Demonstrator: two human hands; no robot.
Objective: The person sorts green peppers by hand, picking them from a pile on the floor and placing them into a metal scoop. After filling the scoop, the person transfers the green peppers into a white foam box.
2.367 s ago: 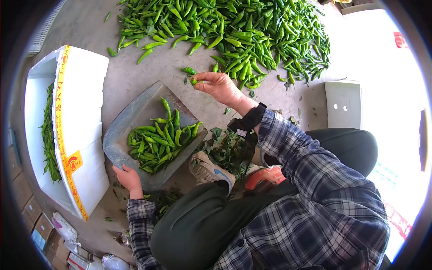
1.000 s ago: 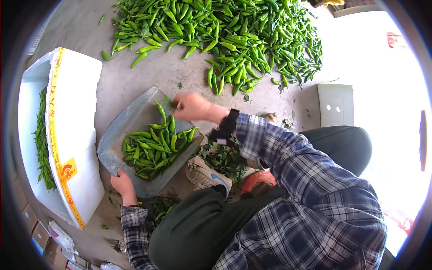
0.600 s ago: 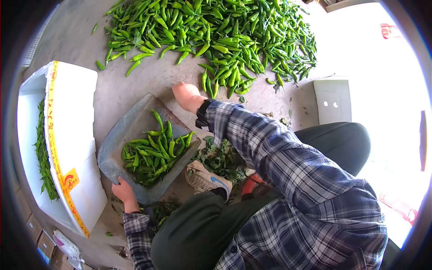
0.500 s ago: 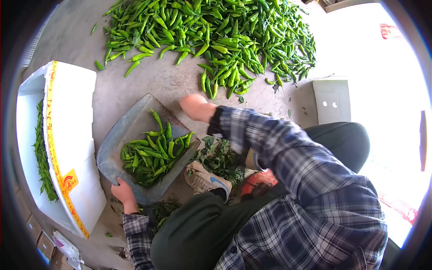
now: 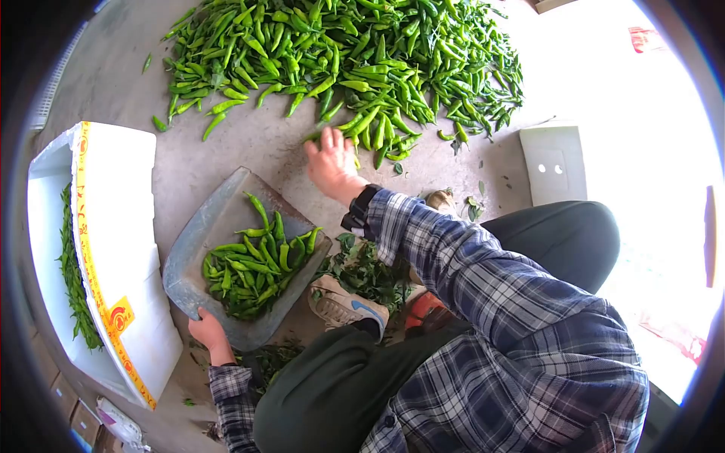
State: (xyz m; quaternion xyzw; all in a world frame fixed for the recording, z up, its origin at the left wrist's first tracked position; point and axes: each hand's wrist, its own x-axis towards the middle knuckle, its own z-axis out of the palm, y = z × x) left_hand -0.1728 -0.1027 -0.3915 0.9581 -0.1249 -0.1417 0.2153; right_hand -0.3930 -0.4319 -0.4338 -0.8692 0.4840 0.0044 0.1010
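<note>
My left hand [image 5: 209, 332] is closed on the near-left rim of a grey metal scoop [image 5: 181, 249], which rests tilted on the floor. Inside the scoop lies a heap of green chili peppers [image 5: 253, 264]. My right hand [image 5: 332, 164] reaches to the near edge of a large pile of green chili peppers [image 5: 362, 45] spread over the floor. Its fingers are apart and slightly blurred, close to several peppers at the pile's edge; whether they touch one is hard to see.
At left stands a white foam box [image 5: 124, 226] with yellow tape and green chili peppers [image 5: 75, 279] inside. Loose green leaves [image 5: 362, 272] lie around my shoe [image 5: 343, 302]. A pale grey container [image 5: 553, 166] with two holes stands at right.
My right hand has moved from above the scoop's far edge up to the pile, and its fingers have extended. My left hand still grips the scoop. The view has shifted slightly.
</note>
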